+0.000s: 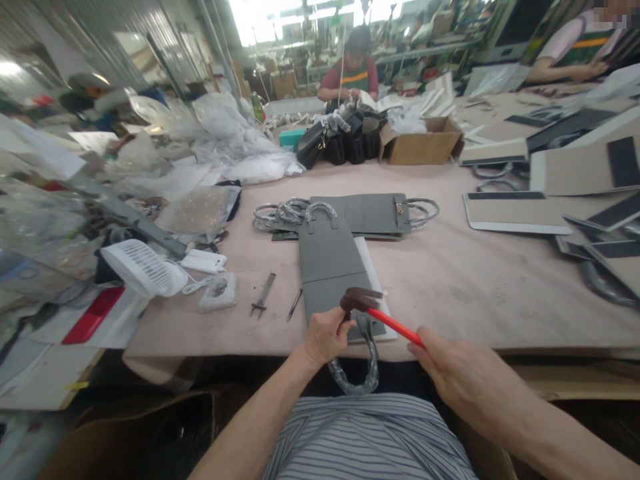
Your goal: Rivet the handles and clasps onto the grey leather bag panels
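A flat grey bag panel (pixel 331 270) lies lengthwise on the pink worktable (pixel 450 280), its plastic-wrapped handle (pixel 356 380) hanging over the near edge. My left hand (pixel 326 335) is closed, pinching the panel's near end by the handle mount. My right hand (pixel 453 373) grips the red shaft of a small hammer (pixel 373 305). The hammer's dark head hovers just above the panel's near end, close to my left fingers.
More grey bag panels with wrapped handles (pixel 360 213) are stacked behind. Snips (pixel 263 295) and an awl (pixel 295 303) lie left of the panel, near a white fan (pixel 143 267). Flat boards (pixel 515 212) cover the right side. A person (pixel 353 70) works beyond a cardboard box (pixel 423 141).
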Tool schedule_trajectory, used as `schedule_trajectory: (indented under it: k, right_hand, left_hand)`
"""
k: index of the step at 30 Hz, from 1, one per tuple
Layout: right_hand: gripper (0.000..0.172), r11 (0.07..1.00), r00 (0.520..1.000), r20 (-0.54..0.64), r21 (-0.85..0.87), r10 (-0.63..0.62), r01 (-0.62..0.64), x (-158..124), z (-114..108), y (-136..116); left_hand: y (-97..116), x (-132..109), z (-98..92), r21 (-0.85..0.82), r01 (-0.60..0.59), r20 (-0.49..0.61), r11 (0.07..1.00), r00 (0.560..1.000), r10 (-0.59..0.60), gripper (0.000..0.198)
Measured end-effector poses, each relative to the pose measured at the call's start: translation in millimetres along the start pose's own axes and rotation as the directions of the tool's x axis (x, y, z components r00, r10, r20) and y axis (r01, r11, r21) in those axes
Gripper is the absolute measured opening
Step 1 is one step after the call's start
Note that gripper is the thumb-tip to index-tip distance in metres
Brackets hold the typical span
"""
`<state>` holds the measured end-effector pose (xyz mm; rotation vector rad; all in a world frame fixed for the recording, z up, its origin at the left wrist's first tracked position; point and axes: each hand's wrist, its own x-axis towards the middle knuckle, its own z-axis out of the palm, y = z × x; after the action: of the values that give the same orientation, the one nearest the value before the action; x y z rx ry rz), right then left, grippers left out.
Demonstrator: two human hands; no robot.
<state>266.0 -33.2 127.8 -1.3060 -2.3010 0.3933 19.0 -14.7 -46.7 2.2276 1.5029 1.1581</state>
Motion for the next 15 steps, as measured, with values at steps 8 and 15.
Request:
schedule_trajectory:
  k: [8,15]
  right_hand:
    - [0.042,0.89,0.867,0.312,0.117,0.388,-0.441,0.6,36.7,75.9]
    - [0.034,0.843,0.823,0.183,-0.146,0.538,-0.518,10.7,91.6,116.5]
  left_hand:
    - [1.9,-0.4,-1.5,-0.06,0.051,0.024,0.997,0.998,-0.05,0.006]
    - [2.6,1.4,-6.4,-0.116,0.08,0.049,0.99,0.996,-0.074,0.006]
